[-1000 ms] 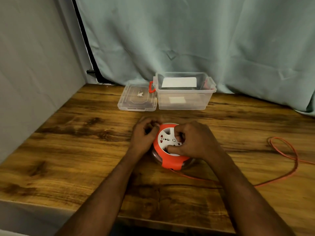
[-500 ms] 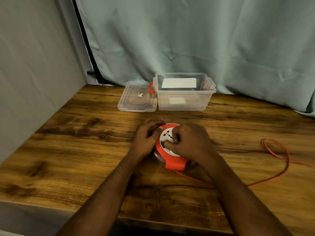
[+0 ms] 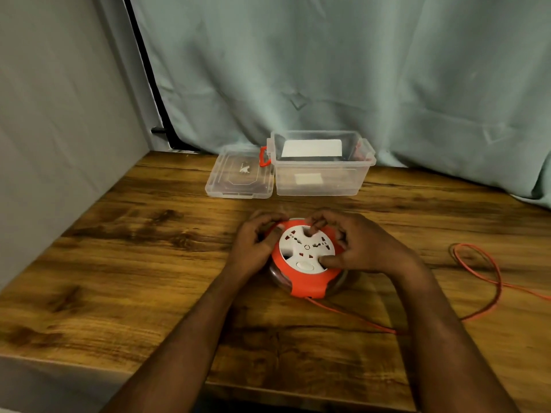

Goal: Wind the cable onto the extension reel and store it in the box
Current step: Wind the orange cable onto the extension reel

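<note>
An orange extension reel (image 3: 307, 286) with a white socket face lies flat in the middle of the wooden table (image 3: 119, 263). My left hand (image 3: 256, 245) grips its left rim with curled fingers. My right hand (image 3: 357, 245) holds the white socket disc, a finger in a top notch and the thumb in a lower right notch. The orange cable (image 3: 492, 281) leaves the reel's near side, runs right and loops on the table. The clear plastic box (image 3: 322, 186) stands open behind the reel, with white cards inside.
The box's clear lid (image 3: 238, 177) lies flat to the left of the box, beside an orange latch (image 3: 263, 156). A grey wall runs along the left and a pale green curtain hangs behind the table. The table's front edge is close below my forearms.
My right hand has turned the socket disc, uncovering more of the white face. The cable loop on the right has drawn in toward the reel. My left hand stays on the rim.
</note>
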Demonstrator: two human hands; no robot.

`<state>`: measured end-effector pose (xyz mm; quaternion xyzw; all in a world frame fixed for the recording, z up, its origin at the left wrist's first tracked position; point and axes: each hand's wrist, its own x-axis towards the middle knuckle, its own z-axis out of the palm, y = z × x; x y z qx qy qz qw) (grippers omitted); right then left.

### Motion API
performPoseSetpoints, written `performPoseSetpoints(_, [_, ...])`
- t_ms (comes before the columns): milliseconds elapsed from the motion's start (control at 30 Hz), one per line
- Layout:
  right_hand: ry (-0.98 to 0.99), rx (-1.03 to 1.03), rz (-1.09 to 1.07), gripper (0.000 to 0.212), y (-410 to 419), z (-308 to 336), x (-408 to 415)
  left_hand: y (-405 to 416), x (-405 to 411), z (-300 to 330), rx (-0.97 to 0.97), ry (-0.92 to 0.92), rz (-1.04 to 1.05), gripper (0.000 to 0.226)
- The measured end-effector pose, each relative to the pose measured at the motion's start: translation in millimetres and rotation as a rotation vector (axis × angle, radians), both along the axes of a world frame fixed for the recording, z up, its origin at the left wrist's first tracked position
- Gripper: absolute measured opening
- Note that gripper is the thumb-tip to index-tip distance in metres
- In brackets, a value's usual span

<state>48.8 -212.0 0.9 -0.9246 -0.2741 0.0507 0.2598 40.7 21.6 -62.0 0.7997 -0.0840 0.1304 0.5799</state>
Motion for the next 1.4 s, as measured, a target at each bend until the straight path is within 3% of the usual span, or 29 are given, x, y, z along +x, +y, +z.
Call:
performPoseSetpoints(100, [-0.013, -0.014, -0.004, 0.072, -0.2, -1.3, 1.4, -0.1, 0.1, 0.2, 0.012, -0.001, 0.009, 0.022])
performPoseSetpoints(300, [-0.008, 0.013, -0.021, 0.059, 0.3, -1.9, 0.1, 0.5, 1.3, -0.7, 0.004, 0.006, 0.013, 0.020])
performPoseSetpoints(633, [-0.347, -0.146, -0.019, 0.043, 35.0, -3.5, -16.0, 0.2, 0.2, -1.2, -0.060, -0.023, 0.026, 0.019])
performPoseSetpoints(833, [-0.349, -0.142, -0.078, 0.057, 42.2, -15.4, -10.9, 1.0, 2.2, -4.9, -0.042, -0.035, 0.010, 0.021])
performPoseSetpoints(900, [-0.372, -0.128, -0.081, 0.052, 41.8, -16.8, -11.4, 0.4, 2.9, -4.5, -0.056, -0.029, 0.010, 0.021])
performPoseSetpoints(1000, [-0.422, -0.003, -0.041, 0.023, 34.8, -10.1, -13.4, 1.8, 4.2, -5.3, -0.061, -0.031, 0.012, 0.020])
performPoseSetpoints(1033, [-0.409, 0.037, -0.028, 0.020, 30.5, -7.3, -12.7, 2.6, 5.7, -6.2, -0.067, -0.032, 0.006, 0.020])
performPoseSetpoints(1167, [-0.156, 0.029, 0.068, 0.039, 18.0, 1.8, -6.7, 5.2, 12.9, -6.1, -0.100, 0.041, -0.009, 0.020])
performPoseSetpoints(1333, [-0.099, -0.211, 0.125, 0.048, 20.7, 25.5, 9.0, 2.9, 21.0, 0.1, -0.138, 0.097, -0.023, 0.020])
performPoseSetpoints(1400, [-0.115, -0.303, 0.128, 0.051, 26.4, 32.2, 17.5, -3.1, 26.1, 5.5, -0.239, 0.152, -0.002, 0.018])
